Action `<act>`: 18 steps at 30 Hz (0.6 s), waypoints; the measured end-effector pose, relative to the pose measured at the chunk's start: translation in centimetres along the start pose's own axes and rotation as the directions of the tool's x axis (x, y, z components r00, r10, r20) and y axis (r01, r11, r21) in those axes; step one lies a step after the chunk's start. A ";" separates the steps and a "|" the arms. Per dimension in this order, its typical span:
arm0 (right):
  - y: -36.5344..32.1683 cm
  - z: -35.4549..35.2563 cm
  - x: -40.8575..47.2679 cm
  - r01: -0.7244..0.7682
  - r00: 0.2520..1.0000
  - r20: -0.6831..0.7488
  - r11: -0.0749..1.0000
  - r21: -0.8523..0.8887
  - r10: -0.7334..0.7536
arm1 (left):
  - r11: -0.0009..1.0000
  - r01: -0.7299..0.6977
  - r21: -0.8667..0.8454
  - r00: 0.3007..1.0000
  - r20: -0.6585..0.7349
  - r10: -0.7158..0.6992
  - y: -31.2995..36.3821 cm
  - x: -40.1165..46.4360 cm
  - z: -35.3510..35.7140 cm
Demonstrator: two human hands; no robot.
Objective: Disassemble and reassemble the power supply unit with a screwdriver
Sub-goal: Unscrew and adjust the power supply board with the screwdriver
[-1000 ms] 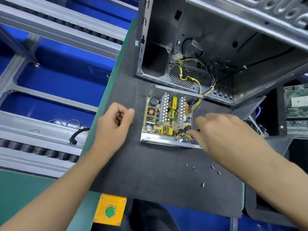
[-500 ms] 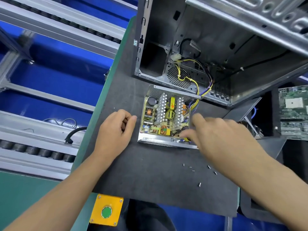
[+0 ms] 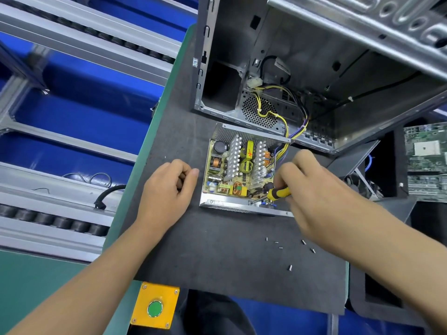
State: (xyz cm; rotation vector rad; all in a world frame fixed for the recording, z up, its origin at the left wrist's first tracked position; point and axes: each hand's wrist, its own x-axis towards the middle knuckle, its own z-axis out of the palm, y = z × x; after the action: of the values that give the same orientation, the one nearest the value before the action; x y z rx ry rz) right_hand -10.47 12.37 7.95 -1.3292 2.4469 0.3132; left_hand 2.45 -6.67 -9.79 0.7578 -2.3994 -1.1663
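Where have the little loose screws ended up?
In the head view, the loose screws lie scattered on the dark mat, just in front of the open power supply unit and beside the right forearm.

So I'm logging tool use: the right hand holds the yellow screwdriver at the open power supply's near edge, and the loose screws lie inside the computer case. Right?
Not quite. The head view shows the loose screws lying on the dark mat, near the right hand, not in the computer case. That hand does hold the yellow screwdriver at the power supply's near edge.
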 end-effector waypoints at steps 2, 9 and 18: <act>-0.2 -0.2 0.3 -0.010 1.000 -0.026 0.997 -0.072 0.008 | 1.000 -0.005 0.001 1.000 0.001 0.005 0.0 0.1 0.0; -0.7 -0.2 0.3 -0.029 0.999 -0.048 0.978 -0.207 0.019 | 1.000 -0.010 0.003 1.000 0.004 0.010 0.1 0.1 0.1; -0.3 -0.3 0.4 -0.078 0.997 -0.009 0.950 -0.302 0.078 | 1.000 -0.002 0.024 1.000 0.014 0.002 0.1 0.1 0.1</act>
State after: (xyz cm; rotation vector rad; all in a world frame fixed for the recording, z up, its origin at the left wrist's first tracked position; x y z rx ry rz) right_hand -10.45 11.80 8.10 -1.3461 2.5281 0.7350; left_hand 2.29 -6.62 -9.80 0.7574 -2.4287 -1.1477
